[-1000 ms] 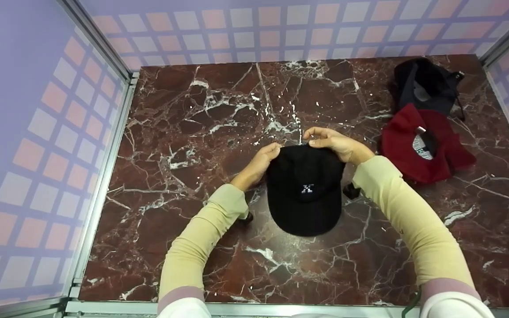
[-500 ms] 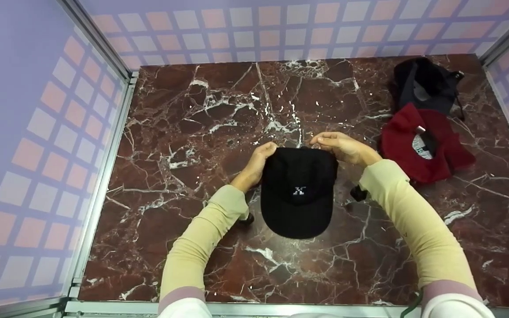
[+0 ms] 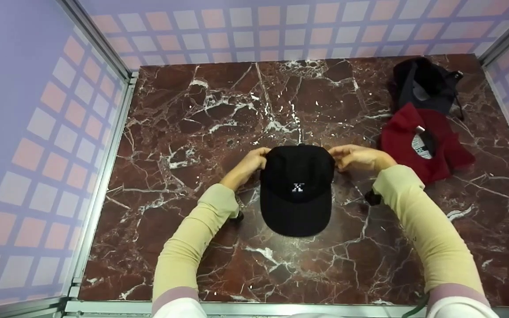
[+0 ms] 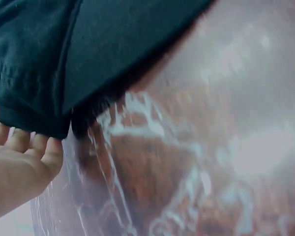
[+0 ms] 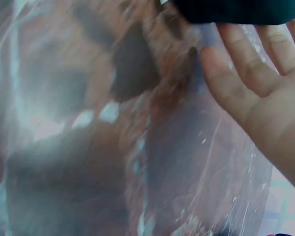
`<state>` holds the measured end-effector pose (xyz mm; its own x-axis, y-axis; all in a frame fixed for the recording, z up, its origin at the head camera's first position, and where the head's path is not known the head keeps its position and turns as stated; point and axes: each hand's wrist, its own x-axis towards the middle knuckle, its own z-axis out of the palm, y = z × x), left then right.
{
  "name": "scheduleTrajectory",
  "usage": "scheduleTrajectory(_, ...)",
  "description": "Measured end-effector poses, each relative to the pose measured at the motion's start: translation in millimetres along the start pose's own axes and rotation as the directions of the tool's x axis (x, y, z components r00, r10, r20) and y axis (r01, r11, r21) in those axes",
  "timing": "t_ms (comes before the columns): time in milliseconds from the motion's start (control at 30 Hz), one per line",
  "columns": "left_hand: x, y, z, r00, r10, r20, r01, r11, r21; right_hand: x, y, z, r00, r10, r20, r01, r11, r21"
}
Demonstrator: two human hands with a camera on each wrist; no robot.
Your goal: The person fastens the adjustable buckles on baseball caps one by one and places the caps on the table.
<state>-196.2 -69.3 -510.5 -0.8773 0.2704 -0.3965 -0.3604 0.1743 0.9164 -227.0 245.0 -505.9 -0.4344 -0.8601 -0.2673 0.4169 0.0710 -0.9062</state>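
Observation:
A black baseball cap (image 3: 297, 176) with a small white mark on its front lies in the middle of the tabletop, brim toward me. At its left side my left hand (image 3: 248, 165) grips the edge; in the left wrist view the fingers (image 4: 51, 155) bend up against the lower rim, with a bit of thumb at the frame's border. On the opposite side my right hand (image 3: 356, 157) touches the cap. Its fingers (image 5: 246, 59) look loosely extended and spread in the right wrist view, some tips passing beneath the rim. The right thumb is out of that view.
A red cap (image 3: 440, 152), opening up, lies at the right. Behind it, partly overlapped, sits a dark navy cap (image 3: 427, 99). The marbled tabletop (image 3: 201, 119) is bounded by tiled-pattern walls (image 3: 263, 33) and metal rails.
The black cap has shifted slightly left. My right hand has left the cap's back edge and come round to its right side; my left hand has slid a little down the left side.

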Motion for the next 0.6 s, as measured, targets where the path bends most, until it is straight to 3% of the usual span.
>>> scheduleTrajectory(100, -0.3, -2.2, -2.7, 0.999, -0.03, 0.031, 0.025, 0.987, 0.16, -0.4, 4, 0, 0.998, 0.034, -0.053, -0.038, 0.996, -0.083)
scheduleTrajectory(200, -0.5, -4.3, -3.4, 0.999, -0.016, 0.046, 0.005, 0.971, 0.237, 1.2, 5, 2, 0.99, 0.063, -0.13, -0.082, 0.986, -0.144)
scheduleTrajectory(400, 1.5, -7.2, -1.0, 0.999, 0.03, 0.014, -0.033, 0.963, 0.266, 3.2, 4, 10, 0.973, 0.088, -0.212, -0.13, 0.973, -0.192)
scheduleTrajectory(600, 2.5, -7.9, 2.0, 0.999, 0.028, -0.017, -0.023, 0.971, 0.239, 2.6, -6, 29, 0.945, 0.116, -0.305, -0.159, 0.98, -0.121)
